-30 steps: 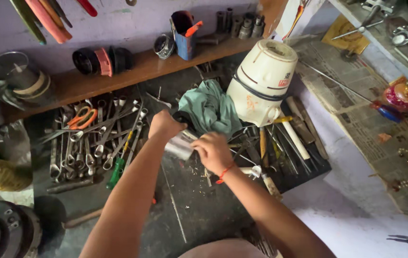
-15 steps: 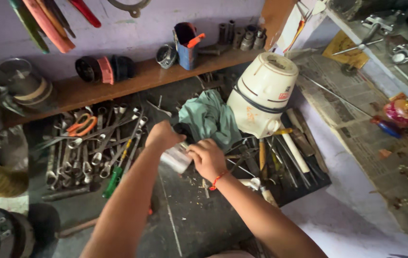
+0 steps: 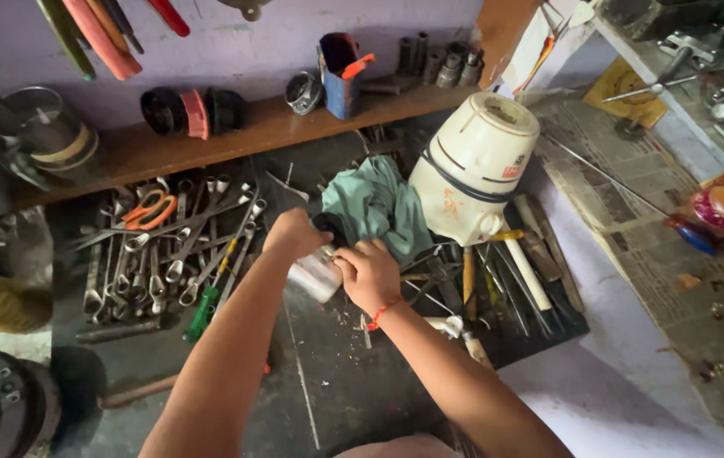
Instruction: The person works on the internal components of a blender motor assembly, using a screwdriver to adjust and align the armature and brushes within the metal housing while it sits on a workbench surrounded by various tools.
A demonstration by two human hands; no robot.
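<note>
While we braced the small metal cup [image 3: 315,273] over the dark workbench [image 3: 362,382], our left hand [image 3: 294,236] clamped its far end and our right hand [image 3: 368,273] gripped the near, steadying it beside the spanners [image 3: 167,254].

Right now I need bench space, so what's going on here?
A person holds a small metal cylinder over the dark bench. The left hand grips its far end; the right hand works at its near end. Spanners lie left, a green cloth and white housing behind.
</note>
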